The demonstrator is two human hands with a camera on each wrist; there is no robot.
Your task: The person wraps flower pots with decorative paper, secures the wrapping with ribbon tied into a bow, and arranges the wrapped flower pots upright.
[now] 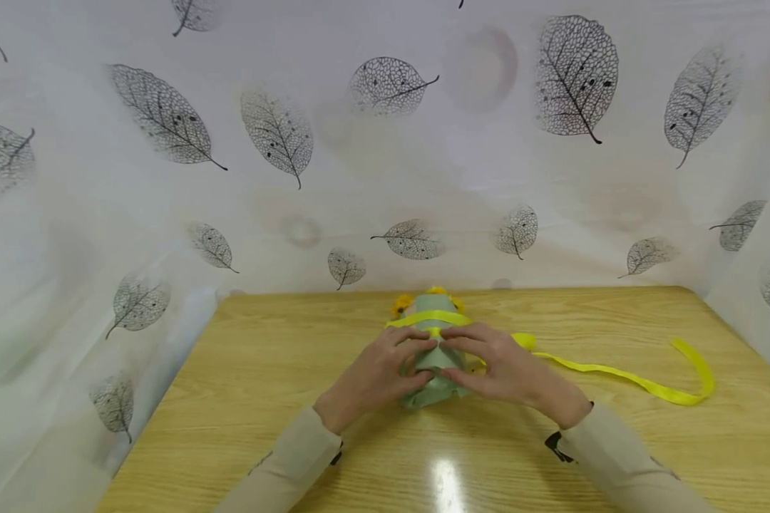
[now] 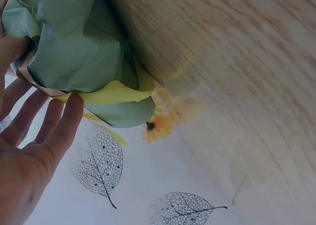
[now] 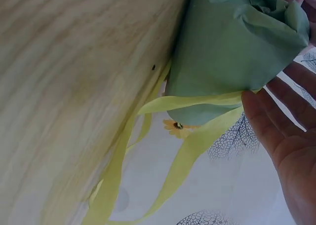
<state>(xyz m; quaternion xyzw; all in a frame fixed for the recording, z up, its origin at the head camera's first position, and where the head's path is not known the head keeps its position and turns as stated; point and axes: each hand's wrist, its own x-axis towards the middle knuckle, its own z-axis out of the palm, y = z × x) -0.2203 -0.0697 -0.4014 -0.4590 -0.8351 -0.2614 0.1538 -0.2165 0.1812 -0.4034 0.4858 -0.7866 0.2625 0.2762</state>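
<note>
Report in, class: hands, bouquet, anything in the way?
Left hand, right hand: both touching bouquet. Bouquet lying on table, yellow ribbon across it. Loose tail off right; no obstacle seen.

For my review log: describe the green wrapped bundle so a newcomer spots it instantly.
On the wooden table, toward its far edge, the left hand and right hand touch a wrapped bundle. Yellow-orange flowers peek out at its far end. Its green paper sets it apart from the bright yellow ribbon crossing it.
</note>
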